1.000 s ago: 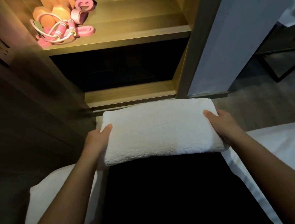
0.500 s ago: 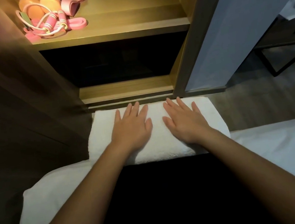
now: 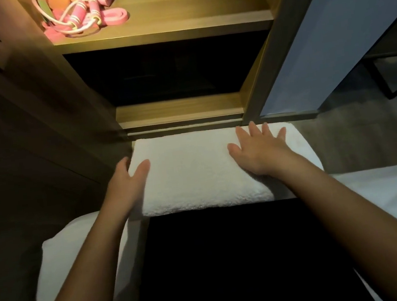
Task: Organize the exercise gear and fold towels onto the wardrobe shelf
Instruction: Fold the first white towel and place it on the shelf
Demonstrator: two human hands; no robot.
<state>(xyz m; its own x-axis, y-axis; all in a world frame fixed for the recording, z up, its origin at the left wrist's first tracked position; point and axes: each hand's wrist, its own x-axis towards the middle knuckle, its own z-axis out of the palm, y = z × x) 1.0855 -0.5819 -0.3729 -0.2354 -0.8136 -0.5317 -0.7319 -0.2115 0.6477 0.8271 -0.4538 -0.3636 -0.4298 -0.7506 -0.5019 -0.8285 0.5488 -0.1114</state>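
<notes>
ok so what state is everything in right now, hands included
towel, folded, lying flat, not yet on the shelf
left hand, open, against the towel's left edge
right hand, open, fingers spread, flat on the towel
jump rope, coiled on the lit shelf
wardrobe, open, upper shelf lit

Nubbly white terry-cloth towel, matt wood-grain shelf (warmly lit), smooth white bedsheet

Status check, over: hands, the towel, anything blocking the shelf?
Left hand at left end of towel, right hand flat on top. Towel folded, on the bed, not shelved. Shelf: exercise gear at its left.
</notes>
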